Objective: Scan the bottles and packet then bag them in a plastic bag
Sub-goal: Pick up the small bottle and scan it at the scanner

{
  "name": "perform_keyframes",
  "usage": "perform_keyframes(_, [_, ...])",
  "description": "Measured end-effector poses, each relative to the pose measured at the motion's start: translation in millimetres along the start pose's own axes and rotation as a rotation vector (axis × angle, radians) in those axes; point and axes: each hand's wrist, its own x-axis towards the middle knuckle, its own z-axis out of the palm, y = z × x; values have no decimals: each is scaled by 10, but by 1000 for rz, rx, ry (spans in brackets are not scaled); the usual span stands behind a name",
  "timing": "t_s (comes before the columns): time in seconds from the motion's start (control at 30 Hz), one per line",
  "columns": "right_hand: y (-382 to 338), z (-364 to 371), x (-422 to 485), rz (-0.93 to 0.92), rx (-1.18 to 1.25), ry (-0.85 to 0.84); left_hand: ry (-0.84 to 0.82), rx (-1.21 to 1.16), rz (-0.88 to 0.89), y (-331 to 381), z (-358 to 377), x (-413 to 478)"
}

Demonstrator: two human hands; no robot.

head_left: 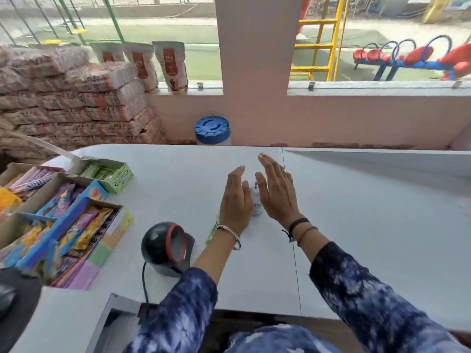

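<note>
Boxes of sweets (63, 220) crowd the left end of the white bench (178, 179). Just right of them stands a black scanner (168, 247) with a red ring. A green packet (212, 229) lies partly hidden under the left wrist. The left hand (235, 197) and right hand (276, 192) hover flat, fingers spread and empty, on either side of a small white bottle (257, 200) standing on the bench between them.
</note>
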Motion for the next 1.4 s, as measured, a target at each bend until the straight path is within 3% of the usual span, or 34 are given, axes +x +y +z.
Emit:
perform_keyframes(0.17, [251,303,-415,212,71,-64,-146,-85,-345,-129,159,-173])
perform_keyframes(0.33, [393,511,-485,498,561,-245,-209,-114,-369,-161,271,-244])
perform_keyframes(0.53, [519,421,-266,718,918,-222,-248,-181,-433,-107,242,-365])
perform_keyframes(0.7, [611,234,-181,890,1560,-301,-219,-253,-521,33,274,-619])
perform_keyframes(0.83, [537,205,-192,926,1782,-403,-116,-374,-593,191,323,-694])
perform_keyframes(0.97, [391,169,-151,839,1995,-460,40,-400,-563,350,310,-730])
perform_keyframes(1.1, [304,126,-127,743,2056,-480,95,-452,-554,407,257,-752])
perform_keyframes(1.2, [205,138,-162,718,1982,-469,111,-647,-649,375,144,-790])
perform_keyframes(1.3, [2,222,-190,690,1622,-486,208,-863,-790,266,-28,-865])
perform_keyframes(1.4, [-342,343,-213,529,1199,-587,357,-1057,-914,123,-235,-994])
